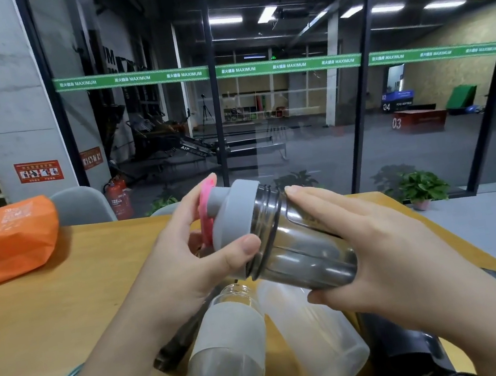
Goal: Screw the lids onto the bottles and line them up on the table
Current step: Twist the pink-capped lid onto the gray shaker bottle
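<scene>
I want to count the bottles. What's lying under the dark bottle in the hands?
Under the smoky bottle: a clear glass bottle with grey sleeve and a frosted bottle on the table. Hands hide more.

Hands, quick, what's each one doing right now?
Left hand: grips the grey lid at the mouth of the smoky bottle.
Right hand: holds that bottle's body, fingers wrapped round it, above the table.

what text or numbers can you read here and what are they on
"MAXIMUM", repeated: green band on the glass wall.
"03": red box.
"04" and "02": dark sign.
Orange bag, red wall notice: print too blurred to read.
</scene>
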Demonstrator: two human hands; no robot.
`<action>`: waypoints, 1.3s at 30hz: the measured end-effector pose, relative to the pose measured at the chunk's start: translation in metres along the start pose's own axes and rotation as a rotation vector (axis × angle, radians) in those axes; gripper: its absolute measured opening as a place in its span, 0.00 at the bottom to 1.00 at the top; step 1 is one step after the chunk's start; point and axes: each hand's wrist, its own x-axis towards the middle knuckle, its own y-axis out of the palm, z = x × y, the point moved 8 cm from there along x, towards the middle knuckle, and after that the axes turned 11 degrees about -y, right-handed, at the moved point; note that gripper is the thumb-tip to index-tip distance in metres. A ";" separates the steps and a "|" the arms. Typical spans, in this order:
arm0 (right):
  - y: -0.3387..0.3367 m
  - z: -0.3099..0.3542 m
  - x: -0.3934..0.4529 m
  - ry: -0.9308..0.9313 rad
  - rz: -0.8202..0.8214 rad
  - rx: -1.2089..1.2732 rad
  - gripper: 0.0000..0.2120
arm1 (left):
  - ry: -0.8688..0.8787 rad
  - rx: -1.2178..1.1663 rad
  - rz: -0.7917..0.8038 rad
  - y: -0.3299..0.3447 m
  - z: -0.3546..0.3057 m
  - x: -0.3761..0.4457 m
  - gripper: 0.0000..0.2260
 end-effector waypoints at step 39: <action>-0.006 -0.040 -0.015 0.427 -0.078 0.293 0.40 | 0.032 0.113 -0.173 -0.014 0.005 0.003 0.37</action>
